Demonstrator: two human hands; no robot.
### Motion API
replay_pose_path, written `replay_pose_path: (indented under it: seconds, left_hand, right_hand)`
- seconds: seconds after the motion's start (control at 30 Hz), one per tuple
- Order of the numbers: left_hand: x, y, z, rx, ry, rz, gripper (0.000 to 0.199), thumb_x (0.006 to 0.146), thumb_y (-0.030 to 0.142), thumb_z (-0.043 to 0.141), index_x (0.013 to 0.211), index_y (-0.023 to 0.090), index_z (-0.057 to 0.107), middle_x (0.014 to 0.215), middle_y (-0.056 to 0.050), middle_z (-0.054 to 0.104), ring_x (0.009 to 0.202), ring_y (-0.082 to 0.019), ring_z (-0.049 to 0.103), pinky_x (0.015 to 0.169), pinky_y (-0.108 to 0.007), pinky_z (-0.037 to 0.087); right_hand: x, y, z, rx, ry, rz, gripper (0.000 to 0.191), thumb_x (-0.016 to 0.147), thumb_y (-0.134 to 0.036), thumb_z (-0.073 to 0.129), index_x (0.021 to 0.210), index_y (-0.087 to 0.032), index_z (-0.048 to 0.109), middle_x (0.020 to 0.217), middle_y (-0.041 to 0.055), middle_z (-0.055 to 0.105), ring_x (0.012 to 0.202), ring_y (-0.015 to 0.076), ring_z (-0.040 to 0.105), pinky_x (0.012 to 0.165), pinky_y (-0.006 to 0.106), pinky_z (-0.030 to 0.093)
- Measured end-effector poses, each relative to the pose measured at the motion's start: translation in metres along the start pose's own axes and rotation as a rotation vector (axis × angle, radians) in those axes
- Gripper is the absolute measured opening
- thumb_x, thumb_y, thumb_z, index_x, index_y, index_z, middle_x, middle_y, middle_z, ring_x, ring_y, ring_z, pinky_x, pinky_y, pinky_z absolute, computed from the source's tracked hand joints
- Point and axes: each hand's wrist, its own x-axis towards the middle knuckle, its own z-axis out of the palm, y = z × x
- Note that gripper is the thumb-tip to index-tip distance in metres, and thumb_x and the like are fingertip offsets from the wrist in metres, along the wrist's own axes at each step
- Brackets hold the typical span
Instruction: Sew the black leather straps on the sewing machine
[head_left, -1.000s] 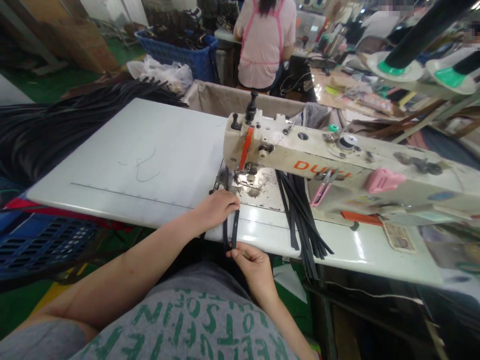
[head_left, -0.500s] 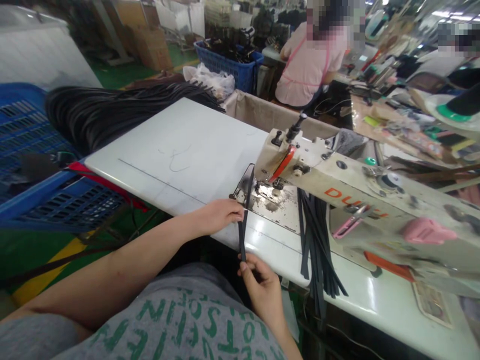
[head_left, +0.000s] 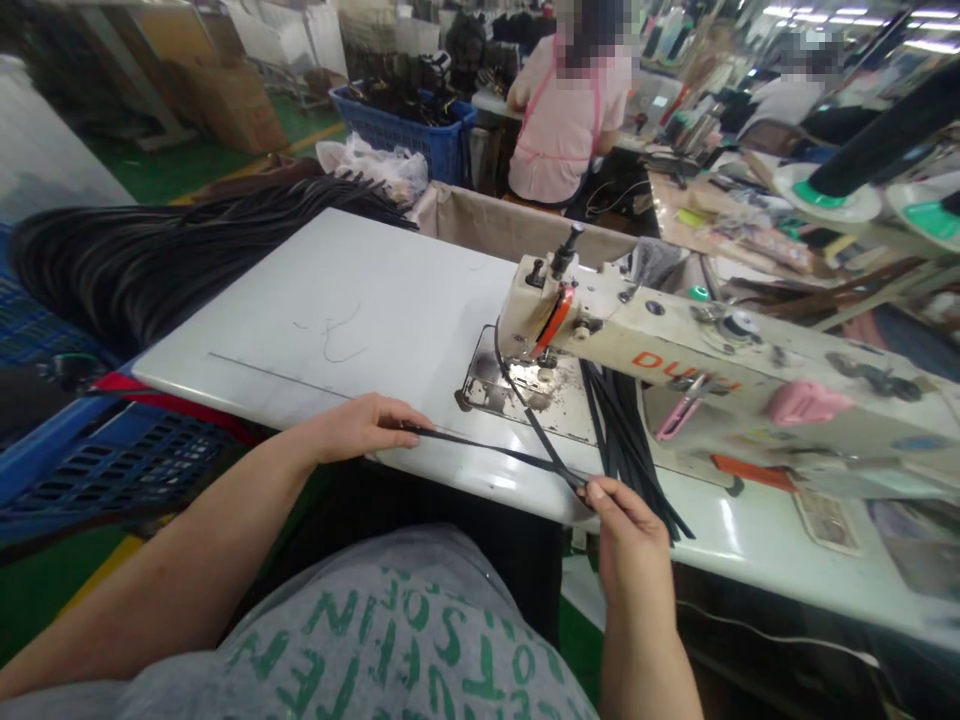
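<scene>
My left hand (head_left: 375,428) pinches a thin black strip (head_left: 480,444) over the front edge of the white sewing table (head_left: 360,280). The strip runs rightward to my right hand (head_left: 626,510), whose thumb and fingers are closed on it. From my right hand another length of black strip goes up and left, past the metal plate (head_left: 491,385) to the head of the sewing machine (head_left: 525,310). Whether both lengths are one piece I cannot tell. A bundle of dark strips (head_left: 626,440) hangs under the machine arm, close to my right hand.
A large pile of black strips (head_left: 150,250) lies at the left, beside blue baskets (head_left: 135,450). Behind the table are a cloth-lined bin (head_left: 510,220) and a seated person in pink (head_left: 555,120). Thread cones (head_left: 825,190) stand at the right.
My hands have moved apart, the left one leftward and the right one to the right and up. The strip now stretches sideways between them. The view has shifted slightly.
</scene>
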Motion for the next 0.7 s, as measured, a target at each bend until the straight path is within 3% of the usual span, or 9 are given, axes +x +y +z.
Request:
replay_pose_path:
  seconds: [0.13, 0.27, 0.4, 0.43, 0.57, 0.7]
  left_hand:
    - [-0.016, -0.02, -0.029, 0.018, 0.13, 0.039, 0.041, 0.085, 0.049, 0.073, 0.113, 0.02, 0.082, 0.113, -0.006, 0.08, 0.108, -0.025, 0.07, 0.102, -0.033, 0.052]
    - [-0.024, -0.037, -0.036, -0.065, 0.164, 0.056, 0.039, 0.082, 0.045, 0.078, 0.11, 0.018, 0.081, 0.106, -0.007, 0.08, 0.101, -0.023, 0.071, 0.092, -0.031, 0.055]
    - [-0.031, -0.049, -0.037, -0.131, 0.183, 0.101, 0.038, 0.08, 0.04, 0.081, 0.109, 0.016, 0.08, 0.103, -0.008, 0.079, 0.097, -0.022, 0.071, 0.087, -0.03, 0.055]
    - [-0.033, -0.05, -0.038, -0.133, 0.19, 0.127, 0.035, 0.081, 0.038, 0.08, 0.108, 0.016, 0.08, 0.104, -0.008, 0.079, 0.099, -0.022, 0.071, 0.089, -0.03, 0.055]
    - [-0.042, -0.051, -0.045, -0.079, 0.224, 0.23, 0.028, 0.086, 0.034, 0.076, 0.108, 0.018, 0.081, 0.106, -0.008, 0.077, 0.1, -0.02, 0.07, 0.092, -0.029, 0.052]
    - [-0.051, -0.054, -0.05, -0.047, 0.217, 0.263, 0.025, 0.089, 0.034, 0.075, 0.108, 0.019, 0.083, 0.103, -0.008, 0.078, 0.098, -0.02, 0.071, 0.09, -0.027, 0.051]
  right_hand:
    - [0.005, -0.005, -0.01, 0.129, 0.02, 0.032, 0.025, 0.058, -0.04, 0.089, 0.065, -0.021, 0.075, 0.069, 0.0014, 0.07, 0.068, 0.0191, 0.064, 0.065, 0.033, 0.052]
    - [0.002, -0.006, -0.016, 0.194, -0.023, 0.044, 0.03, 0.065, -0.038, 0.085, 0.054, -0.022, 0.062, 0.06, -0.0015, 0.061, 0.061, 0.0162, 0.062, 0.063, 0.032, 0.055]
    - [0.005, 0.009, -0.038, 0.192, 0.123, 0.088, 0.007, 0.067, -0.029, 0.079, 0.071, -0.026, 0.073, 0.062, 0.0003, 0.065, 0.068, 0.0244, 0.068, 0.066, 0.045, 0.062]
    - [0.007, 0.012, -0.044, 0.161, 0.148, 0.1, 0.01, 0.066, -0.029, 0.078, 0.075, -0.028, 0.075, 0.065, 0.0016, 0.067, 0.072, 0.0272, 0.07, 0.067, 0.049, 0.063]
    - [0.013, 0.016, -0.057, -0.001, 0.058, 0.072, 0.021, 0.062, -0.028, 0.081, 0.077, -0.041, 0.074, 0.086, 0.0077, 0.077, 0.087, 0.0365, 0.074, 0.069, 0.062, 0.061]
    - [0.022, 0.011, -0.052, -0.036, 0.009, 0.048, 0.018, 0.065, -0.034, 0.081, 0.079, -0.041, 0.072, 0.083, 0.0063, 0.077, 0.08, 0.0345, 0.074, 0.073, 0.063, 0.061]
